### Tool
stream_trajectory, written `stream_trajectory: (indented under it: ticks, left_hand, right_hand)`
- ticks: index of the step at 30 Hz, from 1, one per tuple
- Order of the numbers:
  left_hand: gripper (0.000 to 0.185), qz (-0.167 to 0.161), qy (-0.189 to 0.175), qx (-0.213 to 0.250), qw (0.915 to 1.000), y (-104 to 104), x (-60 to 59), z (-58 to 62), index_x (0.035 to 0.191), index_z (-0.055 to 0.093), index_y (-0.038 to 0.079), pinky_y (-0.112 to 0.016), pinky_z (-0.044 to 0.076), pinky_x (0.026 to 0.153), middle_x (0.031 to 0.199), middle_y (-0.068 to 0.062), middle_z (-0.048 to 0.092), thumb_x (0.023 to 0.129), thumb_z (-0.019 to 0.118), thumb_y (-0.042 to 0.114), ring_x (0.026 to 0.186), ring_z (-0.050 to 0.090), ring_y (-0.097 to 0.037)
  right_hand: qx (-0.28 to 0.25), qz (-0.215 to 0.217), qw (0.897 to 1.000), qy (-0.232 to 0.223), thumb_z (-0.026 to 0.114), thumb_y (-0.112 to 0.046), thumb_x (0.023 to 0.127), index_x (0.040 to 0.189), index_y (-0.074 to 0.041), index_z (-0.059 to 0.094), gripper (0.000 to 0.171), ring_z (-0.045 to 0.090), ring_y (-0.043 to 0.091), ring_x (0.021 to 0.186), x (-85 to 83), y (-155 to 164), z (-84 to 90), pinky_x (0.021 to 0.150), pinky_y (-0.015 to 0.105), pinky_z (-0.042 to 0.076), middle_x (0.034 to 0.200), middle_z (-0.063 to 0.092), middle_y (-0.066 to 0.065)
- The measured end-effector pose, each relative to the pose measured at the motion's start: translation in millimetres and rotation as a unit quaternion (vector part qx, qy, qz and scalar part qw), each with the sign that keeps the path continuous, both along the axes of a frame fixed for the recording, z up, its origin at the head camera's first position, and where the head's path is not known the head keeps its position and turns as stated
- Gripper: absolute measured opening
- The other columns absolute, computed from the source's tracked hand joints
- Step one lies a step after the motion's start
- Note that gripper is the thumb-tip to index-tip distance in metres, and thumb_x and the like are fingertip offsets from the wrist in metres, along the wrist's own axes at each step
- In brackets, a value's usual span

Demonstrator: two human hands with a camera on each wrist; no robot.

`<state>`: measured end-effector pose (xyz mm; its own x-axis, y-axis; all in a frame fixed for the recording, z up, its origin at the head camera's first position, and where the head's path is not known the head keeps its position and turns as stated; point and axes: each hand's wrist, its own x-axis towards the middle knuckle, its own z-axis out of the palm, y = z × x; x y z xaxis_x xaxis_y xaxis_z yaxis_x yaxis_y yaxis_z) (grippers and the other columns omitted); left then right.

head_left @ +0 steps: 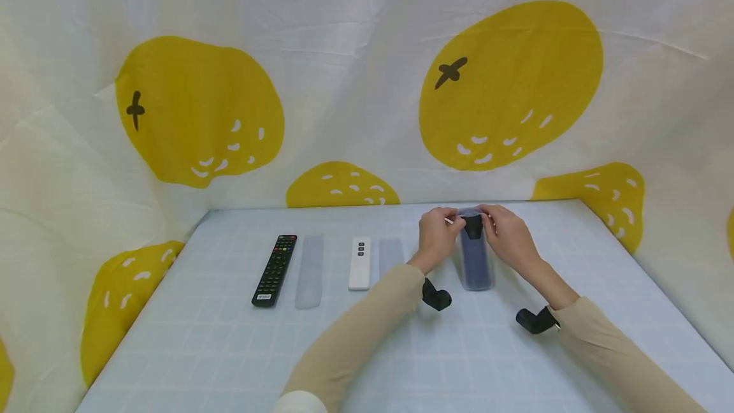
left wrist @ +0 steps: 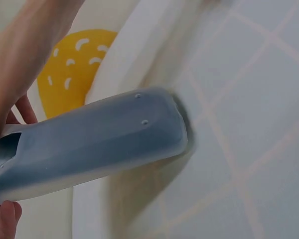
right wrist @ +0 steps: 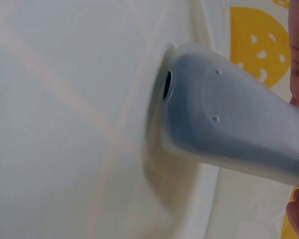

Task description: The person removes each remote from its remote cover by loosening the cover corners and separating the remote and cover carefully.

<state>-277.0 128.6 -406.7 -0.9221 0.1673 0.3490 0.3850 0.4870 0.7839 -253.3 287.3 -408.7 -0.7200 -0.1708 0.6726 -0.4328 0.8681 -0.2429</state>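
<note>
— Well, holding what, exactly?
— Dark remote [head_left: 476,259] sheathed in a clear silicone sleeve [head_left: 478,279], gripped at its far end by both hands. Left hand [head_left: 438,238] pinching the sleeve's far-left lip, right hand [head_left: 507,234] curled round the far-right lip — fingers of both bent, not spread. Black top of the remote showing uncovered at the sleeve's mouth, between the thumbs.
— And the near end?
— Resting on or just above the table [head_left: 229,349]; cannot tell which from the head view. Closed bottom of the sleeve [left wrist: 159,124] seen from the left wrist view, with two small nubs; from the right wrist view a small hole in that end [right wrist: 168,83].
— Anything else lying about?
— Left of the hands, in a row: short clear sleeve [head_left: 391,256] lying flat and empty, just beside a white remote [head_left: 360,263]; farther left a long clear sleeve [head_left: 310,271], also empty, just beside a long black remote [head_left: 275,269].
— Room at the edges?
— Open tabletop near the person and to the right of the right hand, out to the right table edge. Far edge just beyond the fingertips.
— Surface and surroundings?
— Pale blue cloth with a faint grid — white curtain [head_left: 367,81] printed with big yellow fruit on the far and side walls. Beige sleeves on both forearms, black wrist mounts beneath.
</note>
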Motion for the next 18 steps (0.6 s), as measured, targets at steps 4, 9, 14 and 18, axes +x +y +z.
stream_trajectory:
  ticks: [4, 9, 14, 18]
  left_hand:
    - [0.02, -0.002, 0.016, -0.005, 0.9999, -1.4, 0.4, 0.9, 0.102, 0.075, 0.009, -0.008, 0.043, 0.059, 0.089, -0.003, 0.072, 0.084, 0.066, 0.013, 0.07, 0.065, -0.006]
    - [0.019, -0.001, 0.034, -0.014, 0.9993, -3.6, 1.9, 0.6, 0.098, 0.076, 0.008, -0.009, 0.042, 0.06, 0.084, -0.004, 0.071, 0.082, 0.066, 0.01, 0.07, 0.065, -0.009]
    - [0.016, -0.008, 0.037, -0.025, 0.999, -5.5, 2.4, 0.1, 0.095, 0.076, 0.008, -0.01, 0.038, 0.057, 0.074, -0.003, 0.067, 0.083, 0.064, 0.008, 0.061, 0.057, -0.005]
    - [0.02, -0.012, 0.034, -0.021, 0.9991, -7.5, 3.5, 0.6, 0.1, 0.075, 0.006, -0.01, 0.039, 0.055, 0.075, -0.004, 0.066, 0.084, 0.063, 0.007, 0.055, 0.055, -0.002]
  right_hand:
    - [-0.011, -0.006, 1.0, 0.013, 0.059, 0.001, 0.089, 0.105, 0.009, 0.065, 0.019, 0.061, 0.031, 0.074, -2.0, 0.0, -1.4, 0.063, 0.044, 0.05, 0.09, 0.068, 0.022]
    - [-0.024, -0.011, 1.0, 0.004, 0.058, 0.001, 0.09, 0.104, 0.01, 0.065, 0.018, 0.062, 0.033, 0.077, -2.7, -2.6, -4.2, 0.065, 0.046, 0.051, 0.093, 0.068, 0.024]
    - [-0.037, -0.014, 0.999, 0.004, 0.057, 0.002, 0.091, 0.102, 0.01, 0.065, 0.016, 0.063, 0.036, 0.081, -1.8, -6.0, -5.0, 0.068, 0.048, 0.051, 0.094, 0.068, 0.025]
    - [-0.054, -0.013, 0.998, 0.011, 0.056, 0.002, 0.091, 0.1, 0.01, 0.066, 0.015, 0.062, 0.036, 0.079, -2.2, -9.1, -4.5, 0.068, 0.048, 0.05, 0.092, 0.068, 0.025]
